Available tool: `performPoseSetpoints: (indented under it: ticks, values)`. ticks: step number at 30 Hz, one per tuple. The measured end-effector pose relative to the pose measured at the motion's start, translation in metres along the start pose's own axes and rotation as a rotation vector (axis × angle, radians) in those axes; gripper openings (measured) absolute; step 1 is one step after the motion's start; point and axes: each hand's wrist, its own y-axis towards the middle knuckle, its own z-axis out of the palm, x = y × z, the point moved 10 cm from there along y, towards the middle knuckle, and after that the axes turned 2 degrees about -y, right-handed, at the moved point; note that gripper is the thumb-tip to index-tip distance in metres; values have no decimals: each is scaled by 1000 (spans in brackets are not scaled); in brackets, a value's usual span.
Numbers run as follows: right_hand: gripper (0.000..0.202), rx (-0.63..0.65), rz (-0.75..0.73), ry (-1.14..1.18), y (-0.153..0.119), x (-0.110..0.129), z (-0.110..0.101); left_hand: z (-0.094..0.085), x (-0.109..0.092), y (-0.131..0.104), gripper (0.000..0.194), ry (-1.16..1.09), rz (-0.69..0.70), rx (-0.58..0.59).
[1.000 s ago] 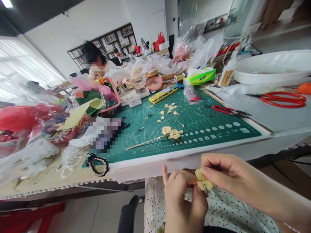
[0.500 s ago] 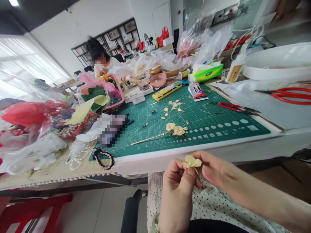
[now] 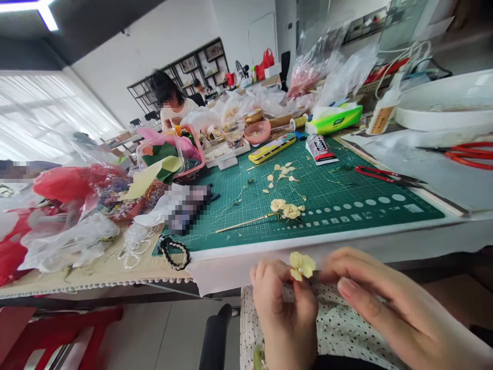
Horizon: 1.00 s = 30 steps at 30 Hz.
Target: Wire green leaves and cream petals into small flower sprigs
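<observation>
Between the thumb and fingers of my left hand [image 3: 283, 303] is a pale yellow artificial flower [image 3: 301, 265] with a pearl-like centre, held over my lap in front of the table edge. Just right of the flower, my right hand [image 3: 379, 295] has its fingers stretched out and its thumb apart, with nothing visible in it. Its fingertips are blurred close to the petals. On the green cutting mat [image 3: 239, 221] lies a hairpin stick with cream flowers [image 3: 290, 209] at one end. Behind it rest loose cream leaf sprigs [image 3: 283, 173].
A glue tube [image 3: 321, 149], red snips [image 3: 375, 173] and a yellow tin [image 3: 273, 148] lie on the mat. Large red-handled scissors [image 3: 470, 154] are at right. A beaded loop [image 3: 175, 253] sits at the near left corner. Plastic bags [image 3: 73, 239] crowd the left. A person [image 3: 175, 105] sits across.
My right hand has moved away from the flower to the right, its fingers opening. My left hand keeps the flower, now turned with its face more forward. The view has shifted slightly.
</observation>
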Motion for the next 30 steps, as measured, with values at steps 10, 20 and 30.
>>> performPoseSetpoints:
  ticks: [10, 20, 30]
  values:
    - [45, 127, 231, 451, 16, -4, 24, 10, -24, -6, 18, 68, 153, 77]
    - [31, 469, 469, 547, 35, -8, 32, 67, 20, -13, 43, -776, -812, 674]
    - [28, 404, 431, 403, 42, -10, 25, 54, 28, -9, 35, -637, -629, 497]
